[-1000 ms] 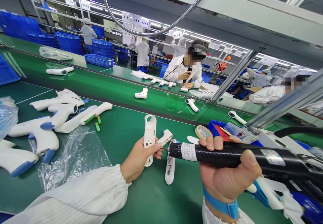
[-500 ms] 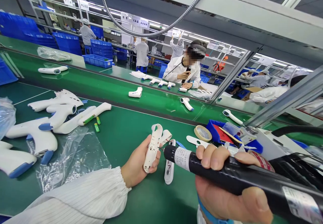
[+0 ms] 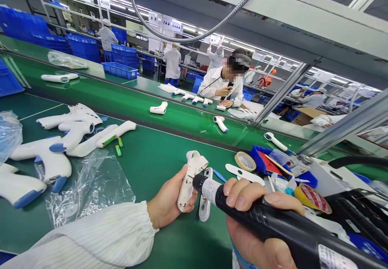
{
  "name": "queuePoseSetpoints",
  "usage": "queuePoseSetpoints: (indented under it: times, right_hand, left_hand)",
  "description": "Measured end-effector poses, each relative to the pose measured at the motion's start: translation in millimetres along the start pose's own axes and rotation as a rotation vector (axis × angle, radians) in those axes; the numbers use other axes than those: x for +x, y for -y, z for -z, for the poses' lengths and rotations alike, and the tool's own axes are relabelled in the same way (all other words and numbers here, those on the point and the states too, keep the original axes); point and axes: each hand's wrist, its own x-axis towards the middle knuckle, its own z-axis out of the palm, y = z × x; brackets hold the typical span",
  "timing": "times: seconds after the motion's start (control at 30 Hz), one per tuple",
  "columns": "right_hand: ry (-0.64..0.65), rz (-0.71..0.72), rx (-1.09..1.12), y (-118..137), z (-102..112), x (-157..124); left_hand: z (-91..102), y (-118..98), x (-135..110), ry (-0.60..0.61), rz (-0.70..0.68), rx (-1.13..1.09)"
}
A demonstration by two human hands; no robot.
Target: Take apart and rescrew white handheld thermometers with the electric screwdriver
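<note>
My left hand (image 3: 169, 194) grips a white plastic housing shell (image 3: 189, 178), probably of a handheld thermometer, with its inner side toward the tip of a black electric screwdriver (image 3: 257, 216). My right hand (image 3: 251, 220) is wrapped around that screwdriver's barrel. The screwdriver's front end sits right at the shell, and the contact point is hidden. Below the shell, a second white housing piece (image 3: 205, 196) lies on the green belt (image 3: 163, 172), close to my left hand.
Assembled white-and-blue thermometers (image 3: 45, 164), green batteries (image 3: 118, 147) and a plastic bag (image 3: 87, 188) lie to the left. To the right are a blue tray (image 3: 257, 159), tape rolls (image 3: 245, 161) and the screwdriver's cable (image 3: 357, 162). A co-worker (image 3: 221, 85) sits across the belt.
The screwdriver has swung left and its tip has closed on the shell. My left hand has turned the shell, and my right hand sits lower. The view has shifted slightly.
</note>
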Motion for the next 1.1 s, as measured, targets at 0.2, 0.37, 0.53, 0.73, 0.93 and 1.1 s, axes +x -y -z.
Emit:
queuePoseSetpoints:
  times: [0.2,0.37,0.53,0.73,0.93,1.1]
  right_hand:
    - [0.104,0.004,-0.050,6.4,-6.6,-5.7]
    - [0.147,0.063,-0.052,6.6,-10.5,-9.1]
    - [0.099,0.056,-0.034,2.2,-10.0,-13.2]
    - [0.014,0.062,0.016,2.4,-8.6,-6.1]
    - [-0.219,0.017,-0.067,18.0,20.3,9.0]
    - [-0.213,0.011,-0.207,22.5,50.1,6.2]
  left_hand:
    - [-0.5,-0.1,-4.9,-0.006,-0.010,0.021]
    - [-0.6,0.3,-5.7,-0.015,-0.004,0.044]
    - [-0.9,3.1,-6.4,-0.033,-0.017,0.055]
    - [-1.0,-0.4,-4.7,-0.028,-0.026,0.089]
    - [3.7,-32.5,-2.5,-0.111,-0.143,0.436]
    - [22.9,-54.0,0.2,-0.253,-0.117,1.129]
